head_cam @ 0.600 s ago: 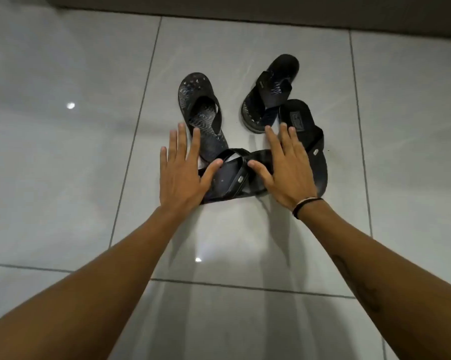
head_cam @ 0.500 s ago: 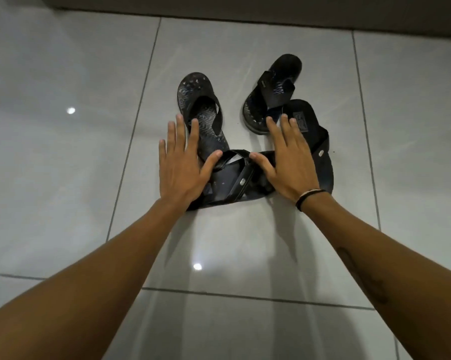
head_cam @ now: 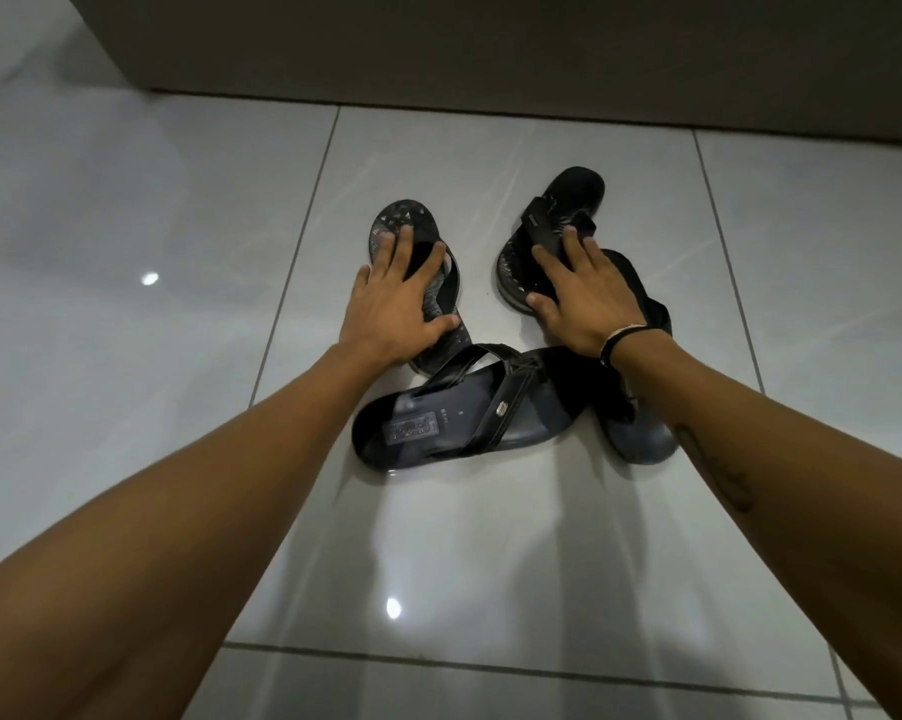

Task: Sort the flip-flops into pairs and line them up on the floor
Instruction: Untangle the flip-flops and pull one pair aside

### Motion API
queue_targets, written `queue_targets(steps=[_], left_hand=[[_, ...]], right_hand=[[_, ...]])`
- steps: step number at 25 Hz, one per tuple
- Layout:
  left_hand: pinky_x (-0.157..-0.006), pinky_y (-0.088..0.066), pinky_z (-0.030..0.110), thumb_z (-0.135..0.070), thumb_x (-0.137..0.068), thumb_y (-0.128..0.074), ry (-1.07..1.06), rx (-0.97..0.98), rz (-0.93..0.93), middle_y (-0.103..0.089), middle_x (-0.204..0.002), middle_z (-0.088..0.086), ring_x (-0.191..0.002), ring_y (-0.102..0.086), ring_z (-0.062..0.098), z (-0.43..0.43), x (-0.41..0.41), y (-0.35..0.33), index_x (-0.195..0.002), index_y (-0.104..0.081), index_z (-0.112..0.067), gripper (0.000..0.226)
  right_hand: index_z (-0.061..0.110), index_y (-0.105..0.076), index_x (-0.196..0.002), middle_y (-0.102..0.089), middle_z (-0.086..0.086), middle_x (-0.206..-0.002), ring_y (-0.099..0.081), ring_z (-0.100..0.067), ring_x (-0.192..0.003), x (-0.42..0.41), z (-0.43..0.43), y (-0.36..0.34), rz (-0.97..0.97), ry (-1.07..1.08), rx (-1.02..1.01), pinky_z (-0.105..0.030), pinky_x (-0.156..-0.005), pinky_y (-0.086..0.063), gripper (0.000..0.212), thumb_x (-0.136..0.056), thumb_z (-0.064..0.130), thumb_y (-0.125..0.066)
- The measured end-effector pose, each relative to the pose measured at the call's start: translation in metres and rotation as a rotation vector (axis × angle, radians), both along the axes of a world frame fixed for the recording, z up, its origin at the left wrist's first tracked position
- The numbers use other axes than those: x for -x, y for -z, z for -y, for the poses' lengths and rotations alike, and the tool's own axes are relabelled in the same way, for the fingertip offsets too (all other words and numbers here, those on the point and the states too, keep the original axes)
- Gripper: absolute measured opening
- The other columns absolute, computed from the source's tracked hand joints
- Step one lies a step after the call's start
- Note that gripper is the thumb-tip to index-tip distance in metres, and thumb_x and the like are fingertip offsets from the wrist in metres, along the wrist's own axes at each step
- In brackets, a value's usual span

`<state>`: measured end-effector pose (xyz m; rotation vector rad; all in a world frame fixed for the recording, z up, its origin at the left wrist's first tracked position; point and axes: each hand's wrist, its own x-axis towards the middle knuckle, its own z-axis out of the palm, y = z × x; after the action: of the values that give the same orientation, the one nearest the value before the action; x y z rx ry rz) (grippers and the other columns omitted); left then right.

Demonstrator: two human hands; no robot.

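Reaching forward, left hand and right hand, fingers spread flat, each atop a patterned flip-flop.

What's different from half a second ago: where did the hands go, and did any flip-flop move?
Both hands left the strappy sandal and reached forward. The left hand now lies spread on the left patterned flip-flop; the right hand lies on the right patterned flip-flop. Neither is clearly gripped or lifted yet. All four flip-flops, including the one under the right wrist, seem to lie where they were.
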<state>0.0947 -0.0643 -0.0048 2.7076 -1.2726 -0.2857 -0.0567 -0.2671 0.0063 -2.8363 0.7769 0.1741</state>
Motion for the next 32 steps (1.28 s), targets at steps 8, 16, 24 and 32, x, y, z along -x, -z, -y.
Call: queue_targets(steps=[8,16,24,32], left_hand=[[-0.119,-0.038,0.054,-0.073,-0.08,-0.067,-0.1,0.065,0.007,-0.02,-0.173,0.011,-0.152,-0.033,0.038,-0.02,-0.001,0.008,-0.154,-0.047,-0.018,0.095],[-0.106,-0.045,0.052,-0.091,-0.073,-0.055,-0.182,0.131,0.191,-0.054,-0.141,0.016,-0.127,-0.054,0.037,-0.061,-0.011,0.02,-0.132,-0.065,-0.014,0.098],[-0.099,-0.046,0.052,-0.074,-0.092,-0.055,0.475,0.392,0.288,-0.059,-0.133,0.019,-0.121,-0.057,0.035,-0.05,0.029,0.015,-0.131,-0.064,-0.009,0.076],[-0.09,-0.046,0.046,-0.078,-0.09,-0.043,0.477,0.132,0.209,-0.058,-0.13,0.013,-0.1,-0.063,0.033,-0.021,0.081,0.017,-0.153,-0.046,-0.022,0.084]], right_hand=[[0.029,-0.042,-0.158,-0.042,-0.019,-0.159,-0.037,-0.045,-0.145,-0.044,-0.033,-0.013,-0.057,-0.077,0.02,-0.052,-0.123,-0.029,0.055,-0.104,0.04,-0.046],[0.016,-0.032,-0.163,-0.031,-0.018,-0.168,-0.035,-0.042,-0.152,-0.058,-0.043,-0.034,0.082,-0.154,-0.251,-0.047,-0.125,-0.03,0.069,-0.1,0.023,-0.06],[0.02,-0.058,-0.145,-0.055,-0.012,-0.151,-0.048,-0.035,-0.14,0.043,-0.021,-0.01,0.131,-0.074,0.035,-0.048,-0.115,-0.04,0.053,-0.104,0.051,-0.045],[0.033,-0.04,-0.159,-0.033,-0.013,-0.169,-0.044,-0.044,-0.146,0.085,0.029,-0.005,-0.059,0.181,-0.114,-0.054,-0.119,-0.041,0.063,-0.1,0.043,-0.06]])
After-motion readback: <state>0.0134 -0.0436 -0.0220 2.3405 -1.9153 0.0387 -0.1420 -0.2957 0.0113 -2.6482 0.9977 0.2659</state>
